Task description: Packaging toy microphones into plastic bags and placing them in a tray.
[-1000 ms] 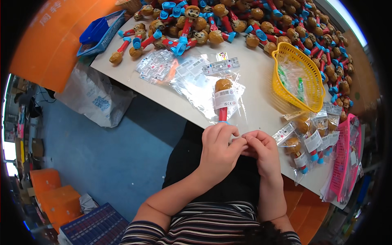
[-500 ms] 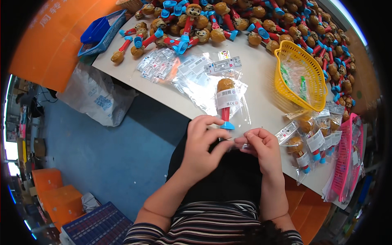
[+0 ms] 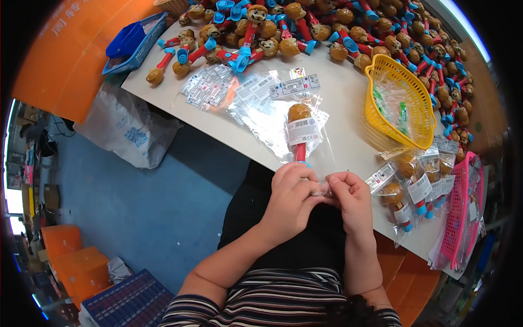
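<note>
At the front edge of the table lies a toy figure (image 3: 300,150) with a brown head, red stem and blue foot. A white printed label (image 3: 303,131) crosses it, and clear plastic film surrounds it. My left hand (image 3: 293,196) is closed at the near end of this clear plastic bag (image 3: 325,189) and covers most of the blue foot. From the other side, my right hand (image 3: 351,197) pinches the same end between thumb and fingers. Beyond the toy lie flat clear bags (image 3: 253,111) and a stack of small printed labels (image 3: 208,86).
Many loose toy figures (image 3: 294,27) are heaped along the far side. A yellow basket (image 3: 400,101) holds clear and green pieces. Bagged figures (image 3: 417,185) lie at the right beside a pink basket (image 3: 457,218). A blue basket (image 3: 136,46) stands far left, above a hanging white sack (image 3: 128,128).
My left hand has moved right, toward my right hand, and its fingers have closed on the bag's near end. My right hand keeps its pinch almost in place.
</note>
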`<state>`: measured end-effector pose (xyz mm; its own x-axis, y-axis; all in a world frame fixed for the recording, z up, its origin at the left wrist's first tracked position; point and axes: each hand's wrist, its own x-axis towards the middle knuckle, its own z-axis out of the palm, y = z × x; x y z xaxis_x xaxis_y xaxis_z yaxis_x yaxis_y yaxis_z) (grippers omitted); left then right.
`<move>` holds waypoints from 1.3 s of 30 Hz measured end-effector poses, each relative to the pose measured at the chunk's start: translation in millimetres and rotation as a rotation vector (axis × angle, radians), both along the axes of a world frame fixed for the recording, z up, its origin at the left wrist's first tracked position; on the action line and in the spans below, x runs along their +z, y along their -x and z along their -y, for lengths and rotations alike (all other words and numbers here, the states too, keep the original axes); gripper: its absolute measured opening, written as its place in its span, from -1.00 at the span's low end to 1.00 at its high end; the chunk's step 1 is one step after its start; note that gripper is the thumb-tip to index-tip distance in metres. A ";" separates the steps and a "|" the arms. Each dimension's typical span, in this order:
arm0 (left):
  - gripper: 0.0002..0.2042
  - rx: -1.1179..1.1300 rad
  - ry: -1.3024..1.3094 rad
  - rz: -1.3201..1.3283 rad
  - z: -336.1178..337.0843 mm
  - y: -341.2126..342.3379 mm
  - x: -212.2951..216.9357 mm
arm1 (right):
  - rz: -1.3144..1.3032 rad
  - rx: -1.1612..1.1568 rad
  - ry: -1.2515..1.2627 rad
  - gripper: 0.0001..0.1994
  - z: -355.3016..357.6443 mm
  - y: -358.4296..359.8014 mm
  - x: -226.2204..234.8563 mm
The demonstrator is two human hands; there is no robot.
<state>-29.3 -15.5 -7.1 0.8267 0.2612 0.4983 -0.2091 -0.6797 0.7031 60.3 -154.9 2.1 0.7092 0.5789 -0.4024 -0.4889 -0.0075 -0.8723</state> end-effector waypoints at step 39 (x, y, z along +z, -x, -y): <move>-0.61 0.026 -0.183 0.260 -27.7 16.5 -50.8 | 1.780 0.308 0.358 -0.71 19.3 -26.4 10.0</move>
